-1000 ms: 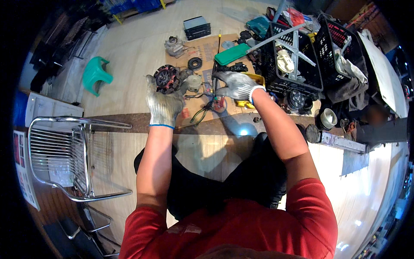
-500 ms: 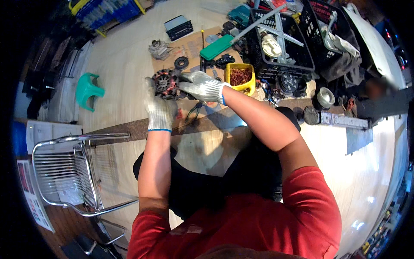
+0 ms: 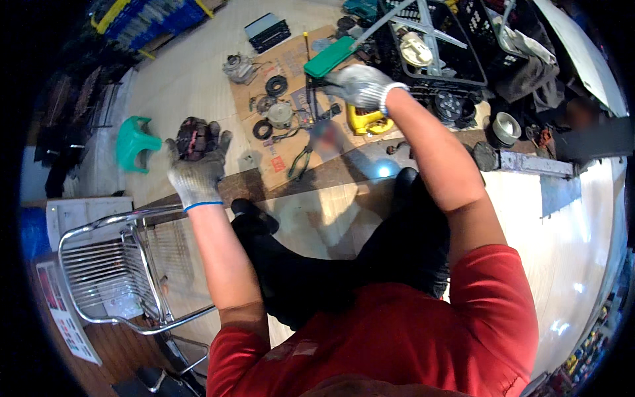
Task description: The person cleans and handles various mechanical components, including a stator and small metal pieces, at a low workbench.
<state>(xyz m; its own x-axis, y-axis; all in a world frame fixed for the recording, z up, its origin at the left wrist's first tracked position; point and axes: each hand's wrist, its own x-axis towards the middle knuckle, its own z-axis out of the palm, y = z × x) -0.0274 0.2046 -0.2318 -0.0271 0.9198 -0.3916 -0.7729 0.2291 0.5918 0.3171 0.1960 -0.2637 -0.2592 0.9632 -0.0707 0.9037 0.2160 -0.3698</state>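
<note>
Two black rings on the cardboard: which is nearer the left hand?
The lower ring in the picture, below and left of the pale round part; the other ring lies above that part, farther from the left hand.

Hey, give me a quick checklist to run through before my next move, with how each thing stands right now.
1. Left hand has the round dark part: ok, cupped in the glove.
2. Right hand free: cannot tell, its fingers are blurred.
3. Yellow container in full view: not ok, the right hand covers some of it.
4. Pliers set down: ok, beside the feet, partly on the cardboard.
5. Left wrist clear of the metal chair: cannot tell, they overlap in this view.
</note>
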